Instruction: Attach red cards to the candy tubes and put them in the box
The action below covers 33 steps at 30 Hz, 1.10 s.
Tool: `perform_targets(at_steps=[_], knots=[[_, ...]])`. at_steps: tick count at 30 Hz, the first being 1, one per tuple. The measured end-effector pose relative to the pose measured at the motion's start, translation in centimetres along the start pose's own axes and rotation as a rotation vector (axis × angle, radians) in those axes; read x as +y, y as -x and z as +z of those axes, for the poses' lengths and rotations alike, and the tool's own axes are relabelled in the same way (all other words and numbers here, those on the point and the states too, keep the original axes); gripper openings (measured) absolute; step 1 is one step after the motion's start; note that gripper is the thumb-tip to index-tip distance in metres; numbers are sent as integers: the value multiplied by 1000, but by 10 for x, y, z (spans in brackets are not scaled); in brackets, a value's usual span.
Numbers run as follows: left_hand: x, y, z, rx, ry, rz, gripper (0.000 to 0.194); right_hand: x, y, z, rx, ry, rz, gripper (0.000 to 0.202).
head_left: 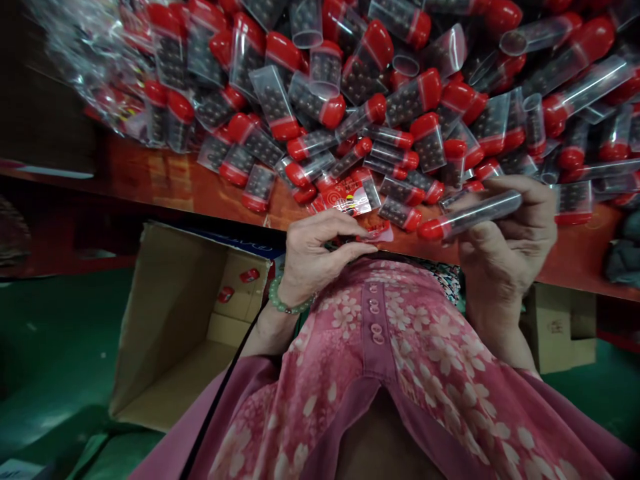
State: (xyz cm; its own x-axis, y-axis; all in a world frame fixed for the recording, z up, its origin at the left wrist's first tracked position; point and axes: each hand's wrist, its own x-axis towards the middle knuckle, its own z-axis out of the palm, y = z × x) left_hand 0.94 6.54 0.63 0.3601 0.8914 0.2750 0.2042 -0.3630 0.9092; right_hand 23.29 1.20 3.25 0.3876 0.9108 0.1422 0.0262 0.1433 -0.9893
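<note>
My right hand grips a clear plastic tube with a red cap between thumb and fingers. The tube lies slantwise, its red end pointing left; whether anything is inside is hard to make out. Close to the table edge, my left hand pinches a small red printed packet, partly hidden by the fingers. Just beyond that hand, another red printed packet with a bright, shiny part lies on the orange-brown table. Several short red-capped tubes of dark beads lie between the two hands.
A large heap of red-capped tubes covers the far side of the table. Crinkled clear bags lie at the back left. Below the edge stands an open cardboard box with two red pieces inside; another carton is at the right.
</note>
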Motion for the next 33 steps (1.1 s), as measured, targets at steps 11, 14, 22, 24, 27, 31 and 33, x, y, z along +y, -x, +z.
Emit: perform_targets(at_steps=[11,14,22,24,27,31,33], knots=[[-4,7,4,-68,146,-133,20,8,7,8,-257,20,25,23],[-6,8,3,-56,187,-156,16,6,10,1,-244,123,102,23],[-10,9,4,-92,236,-202,14,5,9,-11,-389,350,167,22],[-10,9,4,-97,249,-229,13,6,8,-8,-387,339,180,23],[-8,10,2,-145,286,-299,11,7,8,-4,-354,306,207,26],[-3,7,-1,-302,334,-449,18,6,7,1,-354,323,209,30],[-1,5,-1,-355,372,-541,22,6,7,4,-348,314,188,34]])
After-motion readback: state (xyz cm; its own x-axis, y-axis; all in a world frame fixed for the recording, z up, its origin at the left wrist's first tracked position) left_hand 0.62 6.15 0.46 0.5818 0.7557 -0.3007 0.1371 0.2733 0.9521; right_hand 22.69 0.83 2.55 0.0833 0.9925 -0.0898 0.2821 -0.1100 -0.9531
